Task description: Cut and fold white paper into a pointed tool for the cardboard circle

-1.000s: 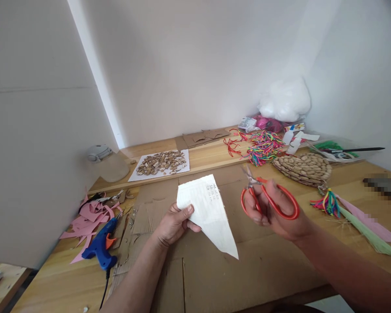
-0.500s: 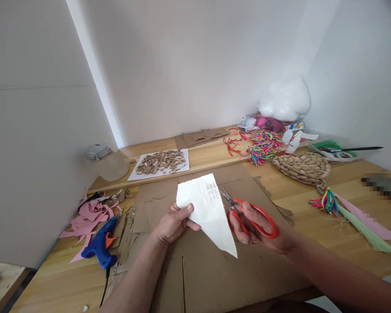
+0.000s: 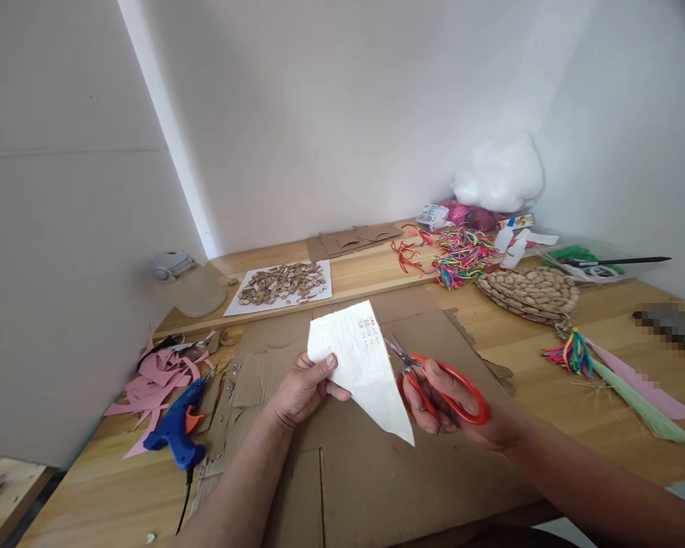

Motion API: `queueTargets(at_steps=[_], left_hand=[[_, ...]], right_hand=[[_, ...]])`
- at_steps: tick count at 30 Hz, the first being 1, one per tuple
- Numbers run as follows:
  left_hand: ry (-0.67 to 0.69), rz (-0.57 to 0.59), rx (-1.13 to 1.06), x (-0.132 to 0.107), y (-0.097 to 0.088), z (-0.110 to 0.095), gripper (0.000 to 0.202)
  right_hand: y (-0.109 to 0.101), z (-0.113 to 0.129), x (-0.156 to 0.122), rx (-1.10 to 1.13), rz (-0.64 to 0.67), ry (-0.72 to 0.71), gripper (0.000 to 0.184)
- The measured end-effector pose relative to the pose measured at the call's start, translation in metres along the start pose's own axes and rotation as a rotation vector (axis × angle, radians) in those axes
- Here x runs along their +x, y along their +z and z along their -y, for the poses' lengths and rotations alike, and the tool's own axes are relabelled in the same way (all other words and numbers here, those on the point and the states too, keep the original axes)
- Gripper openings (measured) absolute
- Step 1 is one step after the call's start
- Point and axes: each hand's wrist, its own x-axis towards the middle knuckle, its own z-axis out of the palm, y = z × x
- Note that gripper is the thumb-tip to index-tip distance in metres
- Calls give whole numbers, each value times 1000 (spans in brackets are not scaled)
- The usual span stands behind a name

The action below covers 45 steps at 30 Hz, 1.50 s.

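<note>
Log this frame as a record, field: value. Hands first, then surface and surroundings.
left hand: grips white paper, thumb on top
right hand: holds red-handled scissors, blades slightly parted
scissor tips: by the paper's right edge; contact unclear
paper marks: handwriting near upper right, too small to read
below hands: cardboard
picture left: blue glue gun, pink strips
back: brown pieces on white sheet
picture right: multicoloured cords

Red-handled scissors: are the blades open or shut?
Slightly open: the red-handled scissors in the right hand show two parted tips near the paper.
</note>
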Motion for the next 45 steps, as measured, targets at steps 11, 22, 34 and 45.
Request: queueTargets(at_steps=[11, 22, 34, 45], left_hand=[[11, -2, 8, 1, -3, 2, 39], [-12, 48, 29, -1, -1, 2, 38], [-76, 145, 70, -3, 4, 7, 42], [-66, 129, 74, -3, 4, 7, 43]], right_hand=[[4, 2, -2, -16, -1, 5, 56], [4, 1, 4, -2, 16, 14, 58], [2, -13, 25, 1, -97, -123, 52], [2, 2, 19, 24, -6, -132, 61]])
